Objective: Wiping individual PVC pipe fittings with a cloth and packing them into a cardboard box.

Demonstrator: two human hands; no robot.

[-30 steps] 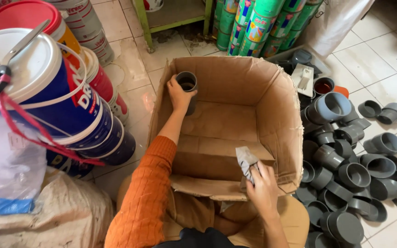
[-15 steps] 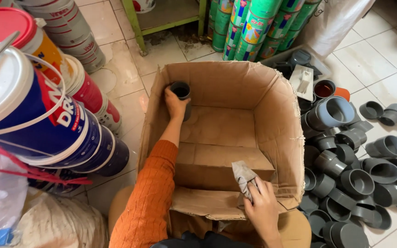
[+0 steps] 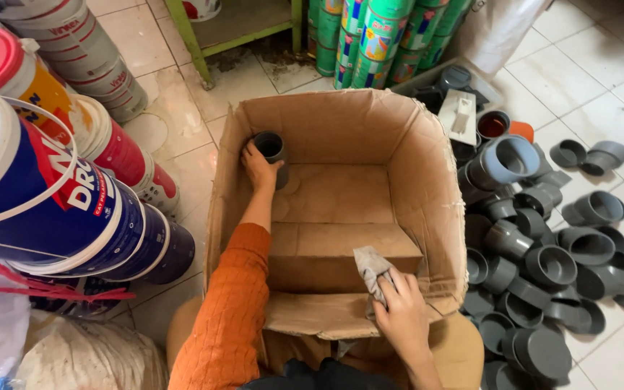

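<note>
— From above, what is the left hand (image 3: pixel 260 165) doing?

— Its fingers are wrapped around a short dark grey plastic pipe coupling (image 3: pixel 271 152), holding it upright in the far left corner of the open brown cardboard box (image 3: pixel 427 173), against the box wall.

— And the right hand (image 3: pixel 401 312)?

— Clenched on a crumpled grey cloth (image 3: pixel 371 269) at the near edge of the box, over the folded flap.

— Anything around them?

— A heap of grey plastic pipe fittings (image 3: pixel 550 245) lies on the tiled floor just right of the box; stacked paint buckets (image 3: pixel 66 209) stand to the left.
</note>
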